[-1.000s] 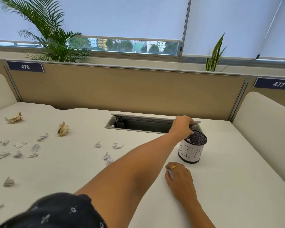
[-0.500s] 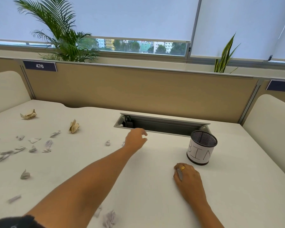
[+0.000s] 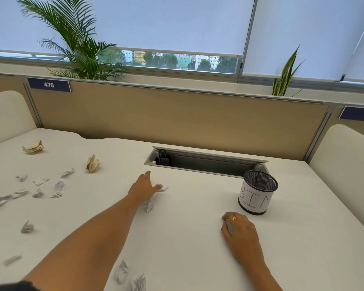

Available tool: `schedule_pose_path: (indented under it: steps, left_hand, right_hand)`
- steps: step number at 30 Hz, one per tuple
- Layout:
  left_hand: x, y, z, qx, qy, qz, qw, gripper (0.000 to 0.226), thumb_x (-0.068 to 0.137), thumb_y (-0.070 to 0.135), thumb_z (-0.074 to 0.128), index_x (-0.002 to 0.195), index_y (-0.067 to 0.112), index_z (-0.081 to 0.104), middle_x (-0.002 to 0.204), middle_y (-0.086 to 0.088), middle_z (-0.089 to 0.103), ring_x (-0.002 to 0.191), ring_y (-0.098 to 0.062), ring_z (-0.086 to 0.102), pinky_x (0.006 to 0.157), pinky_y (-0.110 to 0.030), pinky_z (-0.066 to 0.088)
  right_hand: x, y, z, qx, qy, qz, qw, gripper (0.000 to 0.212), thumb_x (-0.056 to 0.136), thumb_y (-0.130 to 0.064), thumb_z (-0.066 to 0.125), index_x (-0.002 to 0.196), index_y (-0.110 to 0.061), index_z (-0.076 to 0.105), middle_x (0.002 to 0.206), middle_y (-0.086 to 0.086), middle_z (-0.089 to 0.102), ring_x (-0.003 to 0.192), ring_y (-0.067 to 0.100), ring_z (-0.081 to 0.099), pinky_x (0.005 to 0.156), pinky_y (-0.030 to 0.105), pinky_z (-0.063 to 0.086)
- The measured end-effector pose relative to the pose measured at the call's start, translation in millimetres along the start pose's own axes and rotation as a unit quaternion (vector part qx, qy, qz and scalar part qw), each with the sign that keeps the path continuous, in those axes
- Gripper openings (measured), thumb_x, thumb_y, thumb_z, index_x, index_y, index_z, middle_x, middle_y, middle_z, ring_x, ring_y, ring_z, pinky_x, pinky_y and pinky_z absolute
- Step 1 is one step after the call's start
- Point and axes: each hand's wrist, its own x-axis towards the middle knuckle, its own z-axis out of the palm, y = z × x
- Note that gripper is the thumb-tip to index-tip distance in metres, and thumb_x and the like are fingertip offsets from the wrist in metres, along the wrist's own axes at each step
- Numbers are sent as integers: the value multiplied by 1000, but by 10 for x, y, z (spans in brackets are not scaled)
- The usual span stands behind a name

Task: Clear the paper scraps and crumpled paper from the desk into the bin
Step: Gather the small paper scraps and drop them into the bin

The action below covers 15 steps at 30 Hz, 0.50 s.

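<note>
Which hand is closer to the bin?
Right. The right hand rests just in front of the bin; the left hand is far off to its left.

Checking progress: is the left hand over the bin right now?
No, the left hand is at a white scrap mid-desk, well left of the bin.

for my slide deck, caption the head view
Left hand reaches for a paper scrap; right hand rests near the mesh bin.

Office — numbered desk label [image 3: 49,85], partition panel [image 3: 177,120].
</note>
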Motion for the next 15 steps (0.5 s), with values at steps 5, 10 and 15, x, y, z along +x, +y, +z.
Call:
schedule_pose_path:
  steps: [5,10,15]
  left_hand:
    - [7,194,129,55,-44,57,996,62,89,33,56,143,17,28,149,-10,35,136,-27,35,111,-37,31]
    - [-21,291,197,118,-26,92,988,36,93,8,45,128,16,53,139,-9,47,128,-25,44,107,-31,36]
    - [-63,402,140,147,-15,86,985,29,87,-1,49,111,5,65,122,-16,59,108,-32,60,93,-32,48]
  right_hand:
    - [-2,1,2,4,4,1,1000,18,89,-16,54,104,-15,64,109,-5,65,110,17,56,98,31,41]
    - [1,7,0,1,4,-3,1000,20,89,-17,53,106,-15,63,112,-5,64,111,15,55,99,30,41]
    - [2,8,6,5,6,-2,1000,21,89,-17,52,107,-15,63,113,-5,65,112,15,55,100,31,41]
